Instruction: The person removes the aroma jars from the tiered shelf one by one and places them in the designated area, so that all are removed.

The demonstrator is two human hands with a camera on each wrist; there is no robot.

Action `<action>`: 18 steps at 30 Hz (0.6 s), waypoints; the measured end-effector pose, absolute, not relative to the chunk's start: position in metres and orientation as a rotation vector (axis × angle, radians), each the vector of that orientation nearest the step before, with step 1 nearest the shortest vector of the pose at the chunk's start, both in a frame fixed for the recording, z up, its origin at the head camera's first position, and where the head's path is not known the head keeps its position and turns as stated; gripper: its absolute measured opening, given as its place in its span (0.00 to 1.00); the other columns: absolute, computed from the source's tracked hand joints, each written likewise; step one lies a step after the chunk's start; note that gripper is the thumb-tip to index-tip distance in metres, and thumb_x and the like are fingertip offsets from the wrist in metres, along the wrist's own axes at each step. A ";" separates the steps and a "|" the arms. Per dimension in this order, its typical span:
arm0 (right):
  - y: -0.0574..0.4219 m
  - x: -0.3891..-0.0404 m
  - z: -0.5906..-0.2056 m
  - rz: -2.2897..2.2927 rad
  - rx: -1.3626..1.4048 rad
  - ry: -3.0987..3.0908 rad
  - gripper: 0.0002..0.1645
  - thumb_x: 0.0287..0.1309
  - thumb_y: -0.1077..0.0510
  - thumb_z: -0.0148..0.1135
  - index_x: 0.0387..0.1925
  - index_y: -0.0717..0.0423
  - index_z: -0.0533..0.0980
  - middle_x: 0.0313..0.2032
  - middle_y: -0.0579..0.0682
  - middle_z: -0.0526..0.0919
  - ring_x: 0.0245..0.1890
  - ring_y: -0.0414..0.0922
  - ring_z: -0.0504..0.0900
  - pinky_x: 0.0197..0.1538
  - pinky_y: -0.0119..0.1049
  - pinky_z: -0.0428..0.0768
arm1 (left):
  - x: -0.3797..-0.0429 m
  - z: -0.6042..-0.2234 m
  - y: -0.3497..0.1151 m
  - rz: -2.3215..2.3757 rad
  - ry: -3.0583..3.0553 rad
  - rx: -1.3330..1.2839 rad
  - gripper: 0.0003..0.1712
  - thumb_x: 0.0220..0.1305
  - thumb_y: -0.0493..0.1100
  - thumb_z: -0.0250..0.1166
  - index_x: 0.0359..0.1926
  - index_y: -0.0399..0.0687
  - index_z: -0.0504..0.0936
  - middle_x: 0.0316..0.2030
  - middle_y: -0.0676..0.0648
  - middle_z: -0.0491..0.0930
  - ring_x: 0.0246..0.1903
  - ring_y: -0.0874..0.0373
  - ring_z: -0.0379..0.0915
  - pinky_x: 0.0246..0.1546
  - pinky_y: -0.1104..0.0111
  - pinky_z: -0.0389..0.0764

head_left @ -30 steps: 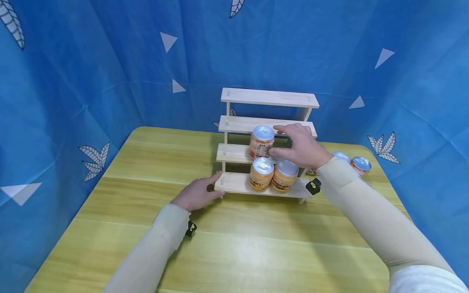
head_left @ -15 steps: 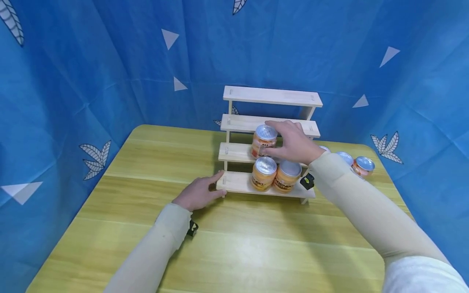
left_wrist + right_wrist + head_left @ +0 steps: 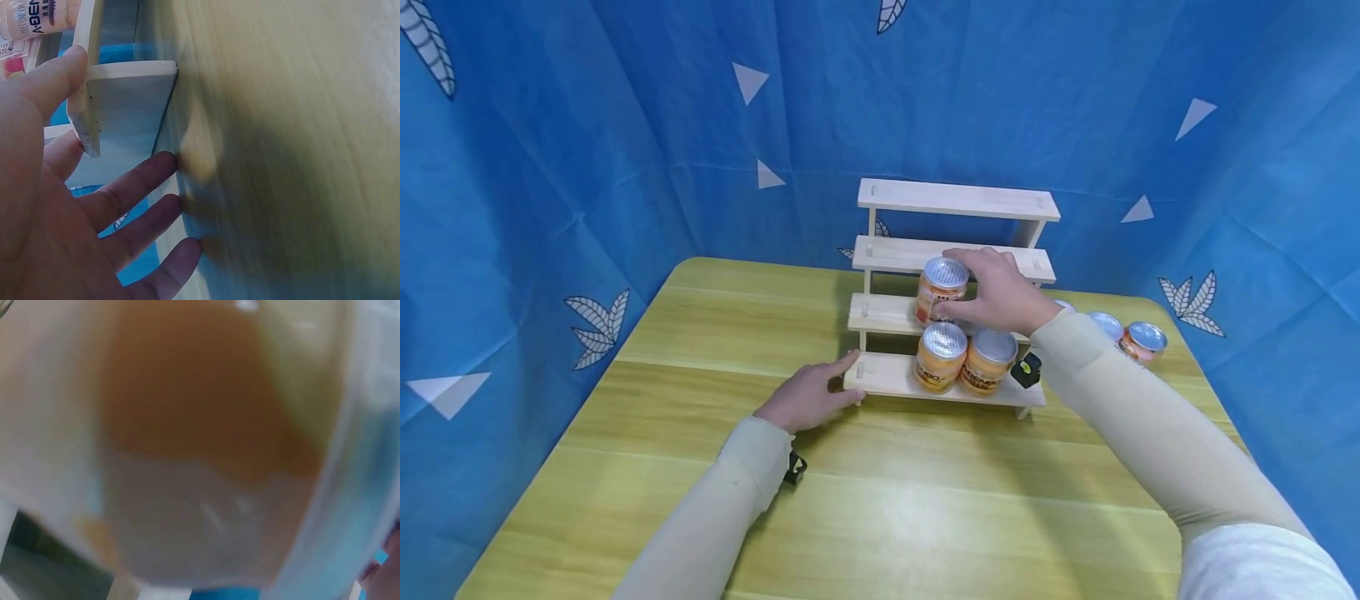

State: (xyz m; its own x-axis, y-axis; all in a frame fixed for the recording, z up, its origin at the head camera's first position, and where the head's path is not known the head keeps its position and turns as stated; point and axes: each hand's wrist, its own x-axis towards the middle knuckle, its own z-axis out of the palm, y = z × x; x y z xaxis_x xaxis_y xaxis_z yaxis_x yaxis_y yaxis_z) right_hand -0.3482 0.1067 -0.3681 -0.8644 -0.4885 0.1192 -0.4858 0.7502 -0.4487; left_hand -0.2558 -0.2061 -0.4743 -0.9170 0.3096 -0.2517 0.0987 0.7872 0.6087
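Your right hand (image 3: 996, 296) grips the upper jar (image 3: 931, 300) at the second board (image 3: 883, 312) of the rack (image 3: 958, 198), just behind the two front jars (image 3: 938, 362), so a slip or sideways swing could knock one off the bottom board (image 3: 883, 373). Your left hand (image 3: 808, 397) pinches that board's left end between thumb and forefinger; only the left wrist view shows the other three fingers spread toward the table (image 3: 312, 144).

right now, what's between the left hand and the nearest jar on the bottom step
The head view shows only bare bottom step between the left hand and that jar.
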 end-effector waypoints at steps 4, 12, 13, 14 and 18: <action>0.107 -0.348 -0.369 -0.831 -0.766 2.922 0.51 0.52 0.35 0.74 0.71 0.52 0.67 0.62 0.51 0.75 0.64 0.52 0.67 0.67 0.56 0.61 | -0.256 -0.475 -0.206 0.869 2.637 0.322 0.47 0.67 0.69 0.60 0.80 0.72 0.49 0.76 0.45 0.56 0.74 0.47 0.54 0.71 0.50 0.61; 0.116 -0.342 -0.374 -0.958 -0.660 2.917 0.50 0.50 0.35 0.75 0.70 0.50 0.67 0.63 0.52 0.73 0.62 0.53 0.68 0.60 0.60 0.73 | -0.255 -0.476 -0.208 0.857 2.638 0.324 0.46 0.68 0.69 0.60 0.80 0.71 0.49 0.76 0.45 0.57 0.75 0.45 0.53 0.72 0.49 0.60; 0.117 -0.341 -0.374 -0.964 -0.654 2.919 0.51 0.50 0.34 0.75 0.70 0.50 0.67 0.63 0.52 0.73 0.62 0.53 0.68 0.58 0.59 0.74 | -0.255 -0.476 -0.209 0.851 2.639 0.320 0.46 0.67 0.69 0.59 0.80 0.72 0.49 0.76 0.45 0.56 0.75 0.46 0.53 0.72 0.49 0.60; 0.119 -0.341 -0.375 -0.969 -0.644 2.922 0.51 0.50 0.34 0.75 0.70 0.50 0.67 0.63 0.52 0.72 0.61 0.54 0.68 0.57 0.59 0.76 | -0.255 -0.476 -0.209 0.852 2.639 0.324 0.47 0.68 0.69 0.59 0.80 0.71 0.49 0.76 0.45 0.56 0.75 0.45 0.53 0.72 0.48 0.60; 0.124 -0.340 -0.375 -0.973 -0.621 2.941 0.52 0.49 0.33 0.75 0.70 0.50 0.67 0.62 0.53 0.73 0.60 0.53 0.70 0.54 0.58 0.78 | -0.256 -0.475 -0.208 0.840 2.649 0.332 0.47 0.67 0.70 0.58 0.80 0.71 0.48 0.76 0.43 0.56 0.74 0.45 0.54 0.71 0.48 0.61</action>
